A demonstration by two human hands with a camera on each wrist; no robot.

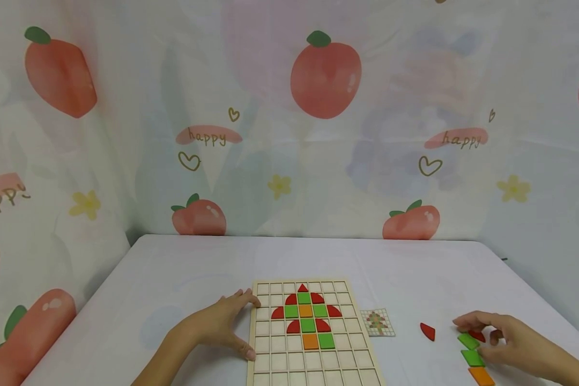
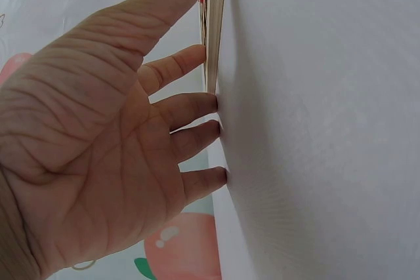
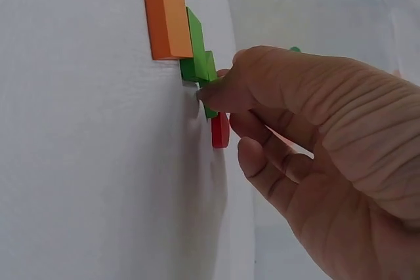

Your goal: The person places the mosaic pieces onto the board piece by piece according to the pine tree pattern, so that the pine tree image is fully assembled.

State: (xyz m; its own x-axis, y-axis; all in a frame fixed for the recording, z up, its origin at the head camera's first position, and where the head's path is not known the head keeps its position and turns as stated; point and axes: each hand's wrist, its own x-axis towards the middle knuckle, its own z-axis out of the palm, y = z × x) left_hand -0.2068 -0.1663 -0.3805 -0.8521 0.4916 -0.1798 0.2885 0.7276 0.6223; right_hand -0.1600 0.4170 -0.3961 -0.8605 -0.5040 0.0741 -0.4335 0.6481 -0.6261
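A wooden grid board point(image 1: 277, 362) lies on the table, bearing a pattern of red, green and orange tiles. My left hand point(image 1: 222, 321) rests at its left edge, thumb and fingers spread and touching the side; in the left wrist view the fingers point(image 2: 190, 106) look straight. To the right, my right hand point(image 1: 516, 340) has thumb and index finger at opposite edges of a green tile point(image 1: 468, 341), seemingly pinching it; the index fingertip is hidden in the right wrist view. Beside it are another green tile point(image 1: 472, 357), an orange tile point(image 1: 481, 376) and a partly covered red tile point(image 1: 477, 336).
A small pattern card point(image 1: 378, 323) lies just right of the board. Between the card and my right hand is a loose red quarter-round tile point(image 1: 428, 331). A printed curtain point(image 1: 280, 150) hangs behind the white table point(image 1: 198, 262) and along its sides.
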